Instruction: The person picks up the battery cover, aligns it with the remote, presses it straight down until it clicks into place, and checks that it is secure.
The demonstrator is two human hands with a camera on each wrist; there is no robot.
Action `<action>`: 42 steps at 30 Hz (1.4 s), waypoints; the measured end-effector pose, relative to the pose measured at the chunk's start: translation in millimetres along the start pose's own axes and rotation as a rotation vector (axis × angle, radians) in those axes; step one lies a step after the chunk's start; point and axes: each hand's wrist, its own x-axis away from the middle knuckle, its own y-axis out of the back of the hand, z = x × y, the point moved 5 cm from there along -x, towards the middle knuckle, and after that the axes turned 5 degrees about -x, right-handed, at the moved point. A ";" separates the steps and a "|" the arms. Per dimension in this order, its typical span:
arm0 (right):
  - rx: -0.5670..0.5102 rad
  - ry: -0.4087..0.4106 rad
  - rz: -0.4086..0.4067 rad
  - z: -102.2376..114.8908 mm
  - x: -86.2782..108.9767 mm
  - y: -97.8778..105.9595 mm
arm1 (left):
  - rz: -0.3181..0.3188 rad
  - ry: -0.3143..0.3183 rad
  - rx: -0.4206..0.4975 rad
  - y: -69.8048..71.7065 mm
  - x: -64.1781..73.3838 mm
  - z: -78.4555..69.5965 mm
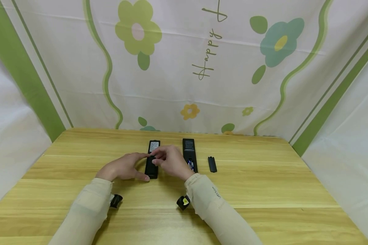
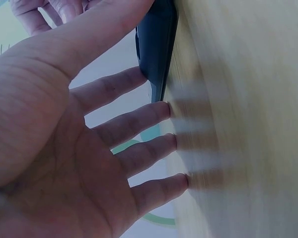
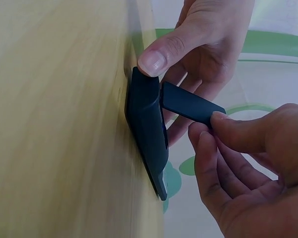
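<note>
A black remote control (image 1: 152, 172) lies back side up on the table, a pale label at its far end. My left hand (image 1: 125, 166) holds it, the thumb on its near end and the index finger along its side. Between thumb and fingers my right hand (image 1: 173, 162) pinches a black battery cover (image 3: 191, 102). In the right wrist view the cover tilts up from the remote, its lower edge at the remote's back. Fingers hide most of the battery bay. In the left wrist view the other left fingers stretch out with their tips at the wood.
Right of the hands lies a second black remote (image 1: 188, 144) with batteries (image 1: 190, 164) in its uncovered bay. A loose black battery cover (image 1: 212, 164) sits farther right on the wooden table (image 1: 263, 180). Behind the table hangs a flowered curtain (image 1: 178, 85).
</note>
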 end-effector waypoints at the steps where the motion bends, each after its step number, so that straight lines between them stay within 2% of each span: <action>1: 0.000 0.001 0.002 -0.3 -0.1 -0.1 | -0.001 -0.002 0.000 0.1 -0.2 -0.1; 17: 0.004 -0.009 0.030 -2.3 -0.7 -2.2 | -0.002 -0.006 -0.018 -0.3 -1.6 0.5; 26: 0.011 -0.028 0.029 -3.4 -0.9 -2.3 | 0.002 0.006 -0.006 -0.6 -1.0 0.6; 42: 0.038 -0.014 0.023 -4.0 -1.0 -4.1 | 0.007 0.008 -0.016 -0.5 -2.0 0.2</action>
